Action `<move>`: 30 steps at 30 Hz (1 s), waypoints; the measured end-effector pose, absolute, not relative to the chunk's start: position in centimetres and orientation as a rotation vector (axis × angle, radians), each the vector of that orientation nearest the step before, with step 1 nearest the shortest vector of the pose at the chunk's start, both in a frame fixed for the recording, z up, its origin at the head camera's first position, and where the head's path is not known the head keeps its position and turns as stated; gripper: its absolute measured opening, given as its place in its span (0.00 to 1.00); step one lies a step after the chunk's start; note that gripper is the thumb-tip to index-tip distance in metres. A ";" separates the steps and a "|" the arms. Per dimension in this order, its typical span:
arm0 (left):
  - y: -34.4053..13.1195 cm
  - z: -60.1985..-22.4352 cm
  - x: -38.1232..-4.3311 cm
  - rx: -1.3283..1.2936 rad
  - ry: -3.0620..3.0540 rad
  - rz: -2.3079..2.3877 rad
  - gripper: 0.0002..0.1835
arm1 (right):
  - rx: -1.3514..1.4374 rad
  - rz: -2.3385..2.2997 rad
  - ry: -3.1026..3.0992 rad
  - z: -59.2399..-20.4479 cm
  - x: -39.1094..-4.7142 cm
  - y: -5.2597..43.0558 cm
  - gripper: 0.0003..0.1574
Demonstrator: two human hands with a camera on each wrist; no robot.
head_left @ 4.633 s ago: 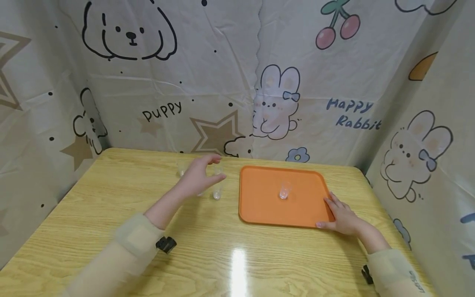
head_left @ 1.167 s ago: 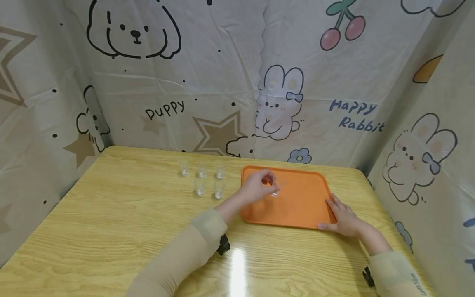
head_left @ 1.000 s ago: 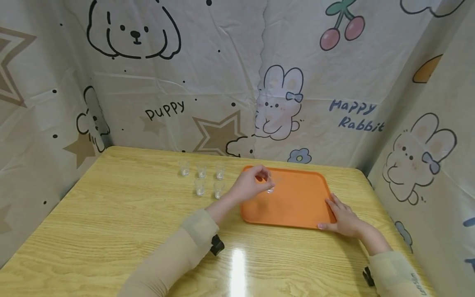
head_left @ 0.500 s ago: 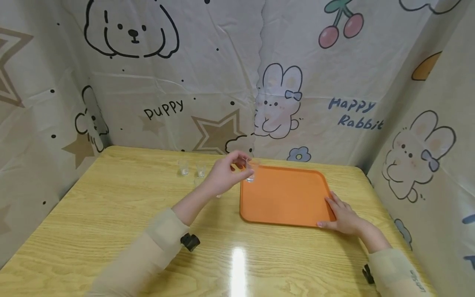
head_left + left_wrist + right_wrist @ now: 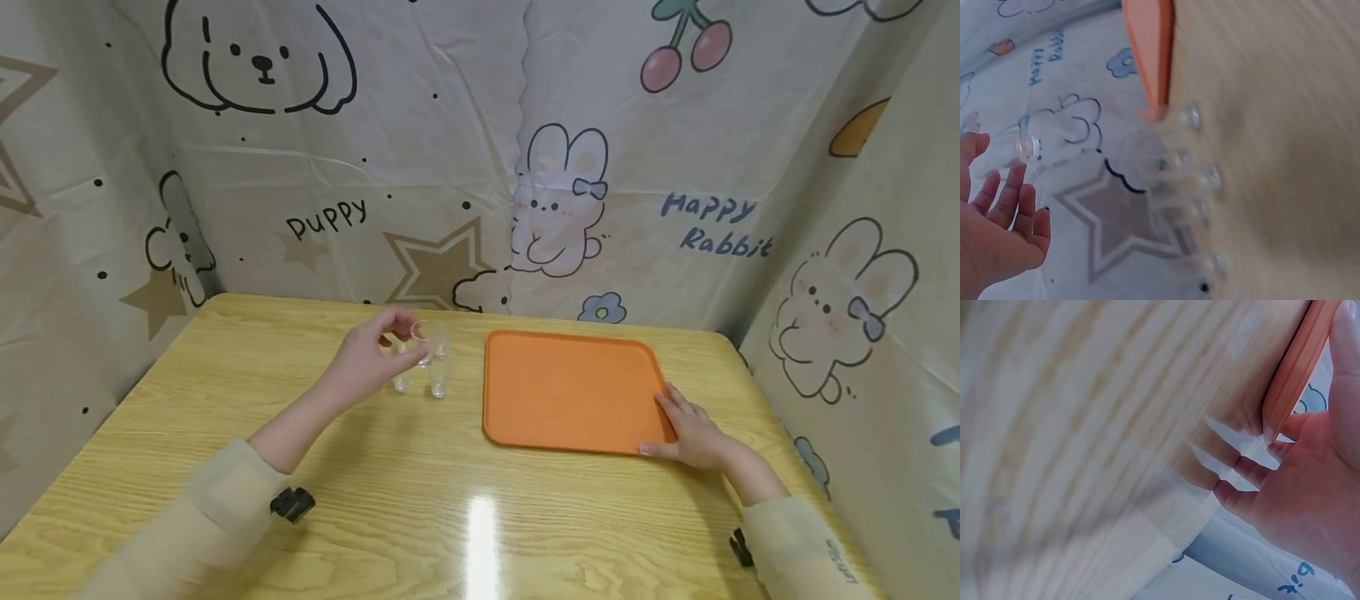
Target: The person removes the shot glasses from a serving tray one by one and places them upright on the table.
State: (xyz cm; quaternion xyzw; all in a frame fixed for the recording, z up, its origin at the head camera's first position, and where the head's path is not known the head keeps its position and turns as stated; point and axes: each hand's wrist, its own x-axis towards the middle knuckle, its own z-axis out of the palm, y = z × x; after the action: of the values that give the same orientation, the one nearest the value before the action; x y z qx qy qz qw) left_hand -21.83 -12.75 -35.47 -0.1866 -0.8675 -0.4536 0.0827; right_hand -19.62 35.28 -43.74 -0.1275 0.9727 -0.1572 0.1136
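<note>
My left hand (image 5: 362,360) pinches a small clear shot glass (image 5: 1027,146) between thumb and fingers, held up over the table. Behind and beside it, several like glasses (image 5: 438,382) stand upright in a cluster, some partly hidden by the hand in the head view. An orange rectangular tray (image 5: 570,393) lies flat to their right, with nothing on it. At the tray's near right corner rests my right hand (image 5: 693,435), thumb along the front rim and fingers at the right side. In the right wrist view, some of its fingertips (image 5: 1225,489) touch the tabletop.
The wooden table (image 5: 360,517) backs onto a pale cloth curtain (image 5: 442,150) printed with cartoon animals. More of the cloth hangs on both sides. A bright strip of light reflects near the table's front.
My left hand has lifted the shot glass off the tray and carried it left to the other glasses. The tray is bare now. The right hand keeps its place at the tray's corner.
</note>
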 end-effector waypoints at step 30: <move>-20.1 -43.1 -23.7 -0.185 -2.830 -1.282 0.16 | -0.390 -0.467 2.860 -43.6 -19.5 35.2 0.64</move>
State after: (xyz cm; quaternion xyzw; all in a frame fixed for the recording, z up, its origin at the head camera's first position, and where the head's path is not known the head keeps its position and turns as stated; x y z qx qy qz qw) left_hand -23.70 -20.15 -43.14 -0.0595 -0.9092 -0.4118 0.0148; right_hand -19.48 35.23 -43.59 -0.1326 0.9723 -0.1588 0.1085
